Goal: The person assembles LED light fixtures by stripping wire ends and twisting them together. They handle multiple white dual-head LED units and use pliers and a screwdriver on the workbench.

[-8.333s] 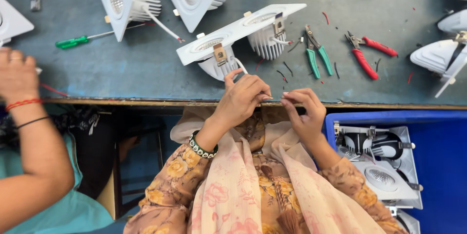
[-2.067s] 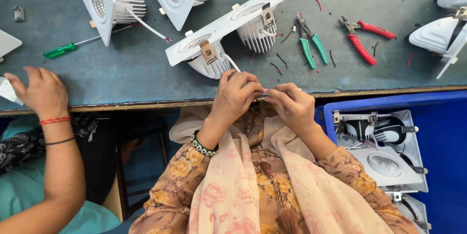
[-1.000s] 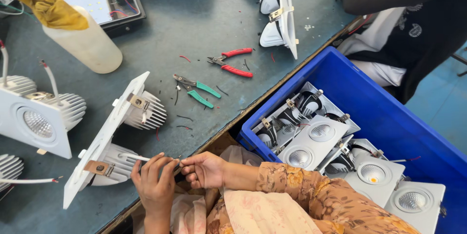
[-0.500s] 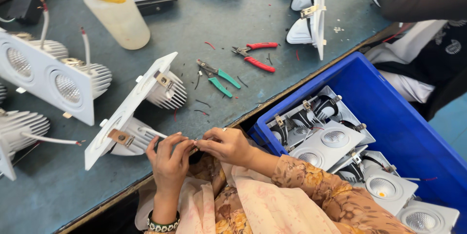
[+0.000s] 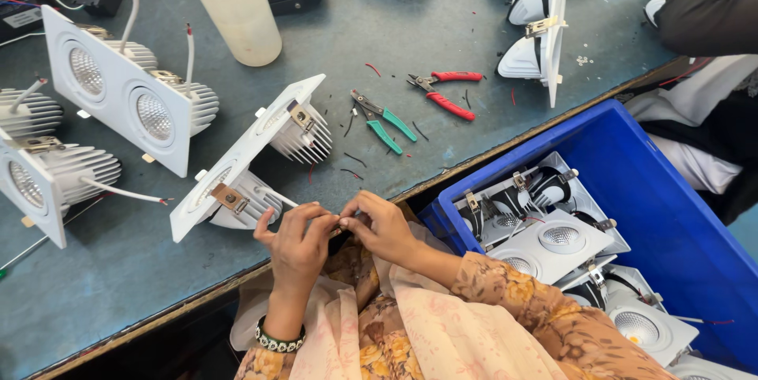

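At the front edge of the grey desk [image 5: 442, 1], the left hand [image 5: 296, 242] and right hand [image 5: 379, 226] pinch the thin white wire [image 5: 278, 198] from the white two-lamp light [image 5: 253, 155], and small, gentle twists should work best.

No packages, labels, signs or screens clearly visible anywhere.

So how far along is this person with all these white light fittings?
Several twin fittings lie on the table with wires trailing, and more sit stacked in the blue crate; whether those are done, I can't tell. In hand: the left hand and right hand pinch a white wire from the nearest fitting. The green pliers and red pliers lie idle.
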